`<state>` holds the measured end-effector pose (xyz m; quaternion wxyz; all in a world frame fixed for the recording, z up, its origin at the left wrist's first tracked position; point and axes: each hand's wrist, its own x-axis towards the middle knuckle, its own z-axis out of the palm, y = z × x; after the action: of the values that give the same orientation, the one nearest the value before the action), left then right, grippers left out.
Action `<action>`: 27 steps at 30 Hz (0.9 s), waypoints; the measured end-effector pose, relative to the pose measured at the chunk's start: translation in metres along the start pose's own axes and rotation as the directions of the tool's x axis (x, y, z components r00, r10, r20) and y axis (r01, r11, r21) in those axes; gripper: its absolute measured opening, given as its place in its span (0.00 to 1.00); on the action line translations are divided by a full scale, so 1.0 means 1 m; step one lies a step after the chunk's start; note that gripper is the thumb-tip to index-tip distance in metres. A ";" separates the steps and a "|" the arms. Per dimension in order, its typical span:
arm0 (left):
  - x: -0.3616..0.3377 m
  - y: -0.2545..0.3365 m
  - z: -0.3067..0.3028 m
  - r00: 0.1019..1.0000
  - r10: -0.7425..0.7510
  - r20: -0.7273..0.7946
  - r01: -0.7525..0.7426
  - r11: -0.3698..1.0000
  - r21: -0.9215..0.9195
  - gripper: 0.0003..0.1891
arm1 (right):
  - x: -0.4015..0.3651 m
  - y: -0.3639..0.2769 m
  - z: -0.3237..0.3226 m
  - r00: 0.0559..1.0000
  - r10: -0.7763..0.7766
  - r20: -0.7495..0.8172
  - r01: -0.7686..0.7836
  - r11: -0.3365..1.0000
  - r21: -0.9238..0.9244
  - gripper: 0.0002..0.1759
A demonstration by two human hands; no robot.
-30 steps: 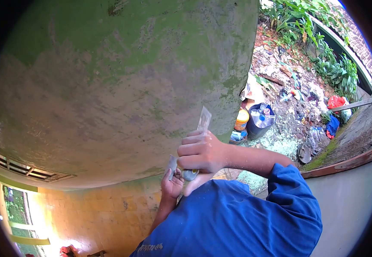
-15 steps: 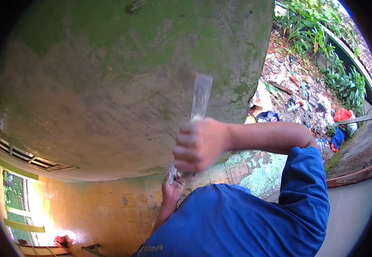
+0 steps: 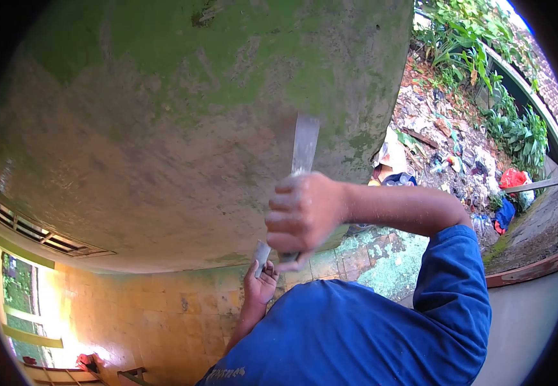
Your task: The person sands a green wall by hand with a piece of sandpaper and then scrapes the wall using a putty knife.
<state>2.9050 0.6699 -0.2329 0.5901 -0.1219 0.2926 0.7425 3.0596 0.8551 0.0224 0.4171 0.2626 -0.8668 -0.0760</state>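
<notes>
My right hand [image 3: 308, 212] is closed around the handle of a scraper [image 3: 304, 143]. Its flat metal blade points up, with the tip over the green wall [image 3: 240, 71], whose paint is worn to grey-brown in large patches. Whether the blade edge touches the wall is hard to see. Lower down, my left hand [image 3: 261, 283] is held near my chest, palm up, with the fingers curled round a short, flat grey piece [image 3: 262, 254]. What kind of thing that piece is, I cannot make out.
Beyond the wall's right edge lies ground strewn with rubbish [image 3: 449, 154], with plants [image 3: 517, 119] behind it. Below are worn yellow floor tiles [image 3: 163, 302]. A vent grille [image 3: 41, 231] is at the left, near a bright window [image 3: 25, 302].
My right hand and the scraper have shifted slightly to the right, and the motion blur is less. My left hand stays nearly in place.
</notes>
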 end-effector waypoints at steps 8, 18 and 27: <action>0.006 0.005 -0.016 0.998 -0.011 0.056 0.014 0.998 -0.056 0.09 | 0.004 0.003 -0.002 0.999 0.015 0.044 -0.013 0.999 -0.042 0.20; 0.003 0.005 -0.008 1.000 -0.007 0.027 0.008 0.999 -0.041 0.10 | 0.006 0.002 -0.002 0.998 0.018 0.058 -0.015 0.999 -0.046 0.25; 0.007 0.006 -0.008 0.997 -0.019 0.071 0.021 0.999 -0.032 0.10 | 0.008 0.006 -0.007 0.999 -0.005 0.043 0.011 0.991 -0.137 0.23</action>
<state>2.8963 0.6700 -0.2416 0.6055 -0.1079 0.2583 0.7450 3.0578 0.8565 0.0345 0.4154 0.2353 -0.8670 -0.1425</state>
